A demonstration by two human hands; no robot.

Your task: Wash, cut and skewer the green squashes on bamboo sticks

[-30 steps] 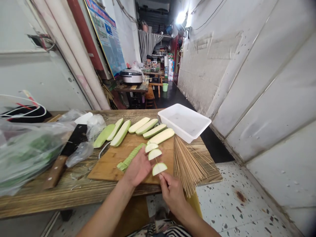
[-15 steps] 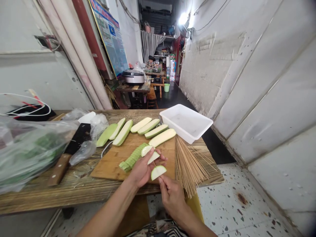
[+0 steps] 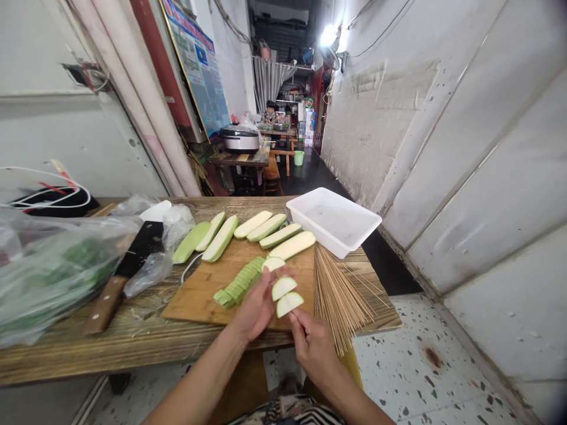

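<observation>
The right hand [image 3: 315,347] pinches a skewer [image 3: 291,313] pointing forward through squash slices [image 3: 284,288]; the open left hand [image 3: 257,306] steadies them.

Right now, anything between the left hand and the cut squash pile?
Nothing visible. The left hand lies right beside the cut squash pile, with only the bare cutting board between them.

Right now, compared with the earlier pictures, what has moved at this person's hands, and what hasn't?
The left hand has moved up to the top squash slice, fingertips against it. The middle slice has slid down next to the lowest slice. The right hand still pinches below them; the cutting board stayed put.
</observation>
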